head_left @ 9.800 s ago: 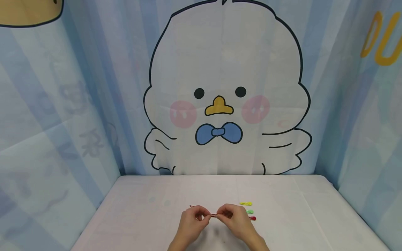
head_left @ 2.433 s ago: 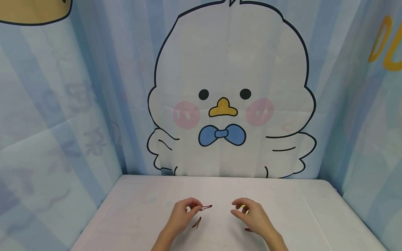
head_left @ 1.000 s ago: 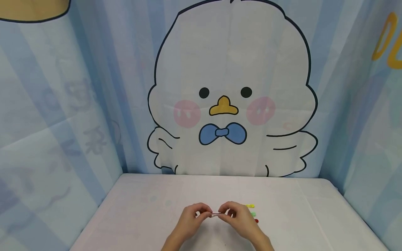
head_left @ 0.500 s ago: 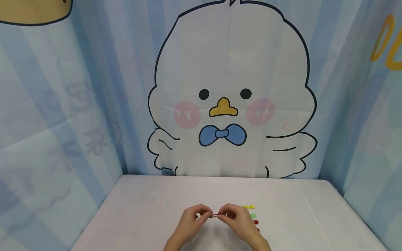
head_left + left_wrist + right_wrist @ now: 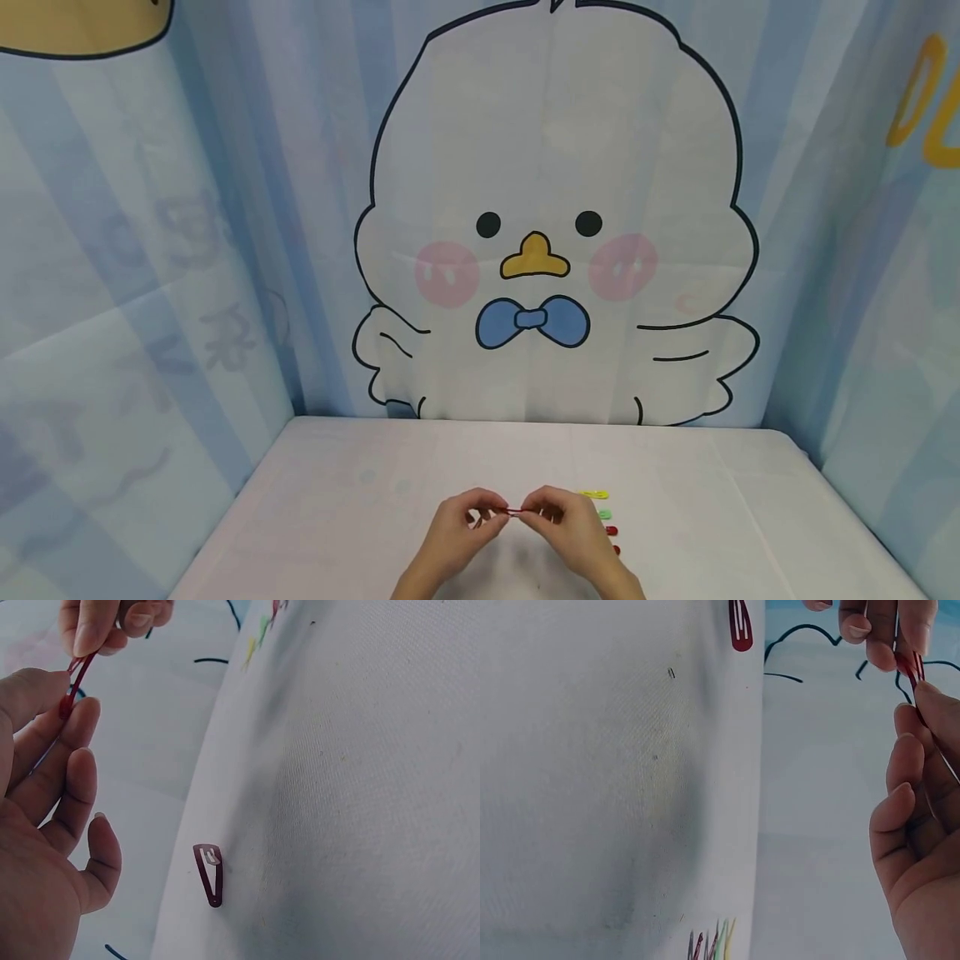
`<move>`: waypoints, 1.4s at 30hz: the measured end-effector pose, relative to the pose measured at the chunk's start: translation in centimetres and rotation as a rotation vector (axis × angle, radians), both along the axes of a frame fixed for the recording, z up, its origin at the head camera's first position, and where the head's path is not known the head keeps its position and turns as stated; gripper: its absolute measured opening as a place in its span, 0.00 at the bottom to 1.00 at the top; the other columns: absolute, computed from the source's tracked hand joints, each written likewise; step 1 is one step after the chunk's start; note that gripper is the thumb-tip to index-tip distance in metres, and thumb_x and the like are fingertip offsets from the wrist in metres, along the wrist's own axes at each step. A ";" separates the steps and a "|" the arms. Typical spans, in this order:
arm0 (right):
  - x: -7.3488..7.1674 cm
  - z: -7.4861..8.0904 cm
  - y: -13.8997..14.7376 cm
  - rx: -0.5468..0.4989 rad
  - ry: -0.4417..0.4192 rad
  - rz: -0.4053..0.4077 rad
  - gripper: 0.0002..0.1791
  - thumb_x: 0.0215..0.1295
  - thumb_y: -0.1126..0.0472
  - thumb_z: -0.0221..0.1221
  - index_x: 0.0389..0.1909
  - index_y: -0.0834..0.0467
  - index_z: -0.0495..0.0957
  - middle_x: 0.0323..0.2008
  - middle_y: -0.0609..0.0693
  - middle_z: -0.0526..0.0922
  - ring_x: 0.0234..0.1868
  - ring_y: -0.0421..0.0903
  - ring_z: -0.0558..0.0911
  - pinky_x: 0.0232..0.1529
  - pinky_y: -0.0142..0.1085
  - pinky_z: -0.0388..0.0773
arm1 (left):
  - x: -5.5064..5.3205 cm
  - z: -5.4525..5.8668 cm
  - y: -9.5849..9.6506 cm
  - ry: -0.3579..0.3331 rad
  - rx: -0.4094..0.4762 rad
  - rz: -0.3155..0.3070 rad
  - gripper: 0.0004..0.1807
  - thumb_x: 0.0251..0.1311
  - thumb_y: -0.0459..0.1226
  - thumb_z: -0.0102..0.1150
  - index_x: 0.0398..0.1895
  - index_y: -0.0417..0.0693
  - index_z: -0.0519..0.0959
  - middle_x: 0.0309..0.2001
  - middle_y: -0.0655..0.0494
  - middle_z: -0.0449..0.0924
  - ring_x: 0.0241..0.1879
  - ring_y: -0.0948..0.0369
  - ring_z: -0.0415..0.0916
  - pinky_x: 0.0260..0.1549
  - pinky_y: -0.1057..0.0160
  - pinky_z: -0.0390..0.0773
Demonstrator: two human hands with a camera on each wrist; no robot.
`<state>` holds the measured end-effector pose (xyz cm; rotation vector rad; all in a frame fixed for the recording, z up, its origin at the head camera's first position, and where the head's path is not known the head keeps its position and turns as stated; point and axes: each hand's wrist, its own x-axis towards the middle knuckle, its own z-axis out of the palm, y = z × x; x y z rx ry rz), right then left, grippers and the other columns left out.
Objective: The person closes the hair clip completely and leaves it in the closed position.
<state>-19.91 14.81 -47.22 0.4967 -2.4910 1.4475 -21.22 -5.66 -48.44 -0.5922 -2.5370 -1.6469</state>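
Observation:
Both hands meet over the table, sharing a dark red snap hair clip [image 5: 514, 511]. My left hand [image 5: 457, 529] pinches one end between thumb and fingers, while the opposite end is in the pinch of my right hand [image 5: 566, 529]. Two thin strands of this clip [image 5: 80, 679] show slightly apart in the left wrist view; the fingertips cover its ends. A second dark red snap hair clip [image 5: 218, 881] lies on the cloth near the left hand. In the head view that one is hidden.
Beside the right hand, a column of hair clips lies partly covered: yellow [image 5: 597, 495], green [image 5: 605, 514], red [image 5: 612, 531] and dark red [image 5: 617, 550]. A white cloth covers the table [image 5: 712, 517]. A printed curtain [image 5: 540, 167] hangs behind its far edge.
At 2.4 s ago the hands were apart, the left holding a clip and the right empty; they have since come together on it. The right column shows one more dark red clip than 9.8 s ago.

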 end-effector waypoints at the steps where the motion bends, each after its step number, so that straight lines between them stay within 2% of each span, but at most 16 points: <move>1: 0.0 0.0 0.0 -0.003 0.000 0.000 0.04 0.61 0.60 0.71 0.31 0.52 0.84 0.25 0.38 0.79 0.24 0.36 0.71 0.26 0.31 0.70 | 0.0 0.0 0.0 -0.004 0.004 0.001 0.06 0.63 0.41 0.68 0.39 0.51 0.85 0.34 0.68 0.81 0.34 0.66 0.73 0.35 0.62 0.69; 13: 0.1 -0.2 -0.3 -0.024 0.013 0.005 0.04 0.60 0.61 0.71 0.30 0.52 0.85 0.25 0.39 0.81 0.24 0.35 0.72 0.25 0.30 0.71 | 0.1 -0.1 0.4 -0.019 0.043 0.063 0.03 0.60 0.35 0.70 0.35 0.49 0.84 0.30 0.66 0.80 0.32 0.64 0.72 0.35 0.61 0.68; 24: 0.2 0.0 -0.9 -0.038 0.105 -0.031 0.07 0.57 0.66 0.72 0.26 0.53 0.85 0.23 0.38 0.81 0.22 0.34 0.72 0.24 0.30 0.72 | -0.1 -0.2 0.5 0.035 0.061 0.090 0.04 0.58 0.32 0.71 0.31 0.50 0.85 0.26 0.67 0.79 0.28 0.67 0.72 0.34 0.60 0.70; 36: 0.2 -0.1 -1.6 -0.067 0.073 -0.077 0.06 0.57 0.68 0.72 0.26 0.56 0.85 0.21 0.40 0.81 0.22 0.33 0.72 0.24 0.30 0.72 | 0.0 -0.4 0.8 0.059 0.062 0.133 0.04 0.56 0.31 0.71 0.29 0.48 0.85 0.25 0.67 0.78 0.27 0.67 0.71 0.31 0.65 0.71; 42: 0.1 -0.3 -1.6 -0.073 0.083 -0.076 0.06 0.57 0.66 0.73 0.28 0.56 0.84 0.23 0.40 0.81 0.23 0.34 0.72 0.25 0.30 0.72 | -0.1 -0.5 0.8 0.041 0.063 0.147 0.05 0.56 0.31 0.71 0.29 0.49 0.84 0.25 0.67 0.79 0.27 0.67 0.72 0.32 0.63 0.70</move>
